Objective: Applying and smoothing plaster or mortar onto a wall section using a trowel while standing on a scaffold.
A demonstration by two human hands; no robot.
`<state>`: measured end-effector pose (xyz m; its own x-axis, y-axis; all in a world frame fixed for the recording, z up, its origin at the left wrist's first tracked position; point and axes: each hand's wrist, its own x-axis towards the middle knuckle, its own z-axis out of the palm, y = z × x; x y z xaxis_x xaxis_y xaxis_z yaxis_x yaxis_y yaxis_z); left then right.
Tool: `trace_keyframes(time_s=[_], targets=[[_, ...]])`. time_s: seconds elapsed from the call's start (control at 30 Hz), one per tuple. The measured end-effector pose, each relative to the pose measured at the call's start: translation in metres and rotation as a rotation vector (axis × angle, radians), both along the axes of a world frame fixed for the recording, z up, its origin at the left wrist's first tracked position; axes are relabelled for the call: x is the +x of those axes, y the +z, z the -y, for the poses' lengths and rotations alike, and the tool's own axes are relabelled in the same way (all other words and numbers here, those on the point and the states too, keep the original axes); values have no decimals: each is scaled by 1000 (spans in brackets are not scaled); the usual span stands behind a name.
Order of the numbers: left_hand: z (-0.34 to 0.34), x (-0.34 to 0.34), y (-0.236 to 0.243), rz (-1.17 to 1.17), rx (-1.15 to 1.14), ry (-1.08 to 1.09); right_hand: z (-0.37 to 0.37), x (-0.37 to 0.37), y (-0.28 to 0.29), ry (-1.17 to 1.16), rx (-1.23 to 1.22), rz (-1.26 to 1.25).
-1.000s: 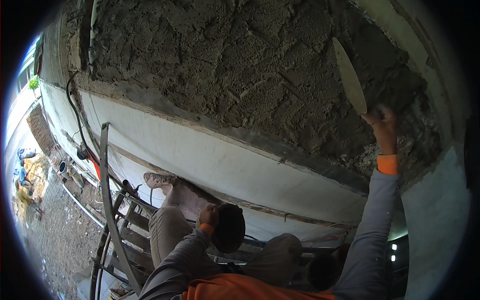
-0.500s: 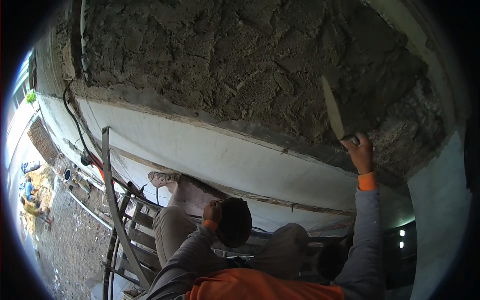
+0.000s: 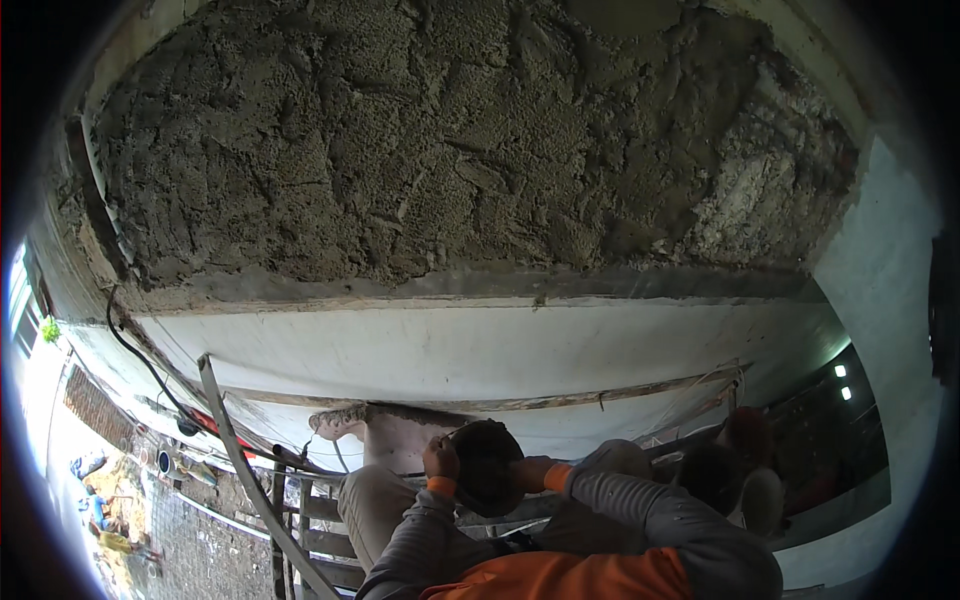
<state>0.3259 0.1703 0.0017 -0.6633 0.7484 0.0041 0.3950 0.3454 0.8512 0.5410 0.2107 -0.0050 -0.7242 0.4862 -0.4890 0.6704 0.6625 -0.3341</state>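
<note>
My left hand (image 3: 440,459) is closed on the rim of a dark round bucket (image 3: 484,440), which is tilted in front of my knees. At the bucket's right side, my right hand (image 3: 531,474) reaches into its mouth, fingers curled. The trowel that this hand gripped half a second ago is lost in the dark of the bucket. Above spreads a wide panel of rough wet mortar (image 3: 430,150), ridged with trowel marks. Toward its right end the surface turns paler and coarser (image 3: 745,195).
A slatted wooden scaffold (image 3: 345,575) lies beneath me, with a slanting bar (image 3: 245,460) at its left. Behind the bucket is a pinkish mortar-crusted piece (image 3: 395,440). Dark containers (image 3: 710,475) stand at right. Far below left, people (image 3: 100,510) are near sand.
My right hand has come down from the mortar surface to the bucket, and the trowel has gone out of sight. My left hand stays on the bucket. The view has shifted.
</note>
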Motion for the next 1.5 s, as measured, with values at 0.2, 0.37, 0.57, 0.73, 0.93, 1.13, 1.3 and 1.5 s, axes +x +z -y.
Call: trace_keyframes(time_s=[0.2,0.37,0.57,0.73,0.93,1.13,1.3,1.5], targets=[[1,-1,0,64,-21,-10,-1,5,18,81,186,109],[1,-10,-7,-26,-10,-5,-18,-2,41,-1,473,67],[9,-10,-3,73,30,-30,12,-16,6,112,522,90],[13,-17,-14,-87,212,-181,-3,7,39,230,422,94],[0,-17,-37,-140,149,-228,-21,-16,21,163,371,173],[4,-22,-39,-199,267,-169,-15,-14,-27,263,197,133],[0,-19,-35,-196,231,-192,3,1,-41,164,44,-203],[0,-13,-12,-81,145,-129,17,1,-39,258,48,-291]])
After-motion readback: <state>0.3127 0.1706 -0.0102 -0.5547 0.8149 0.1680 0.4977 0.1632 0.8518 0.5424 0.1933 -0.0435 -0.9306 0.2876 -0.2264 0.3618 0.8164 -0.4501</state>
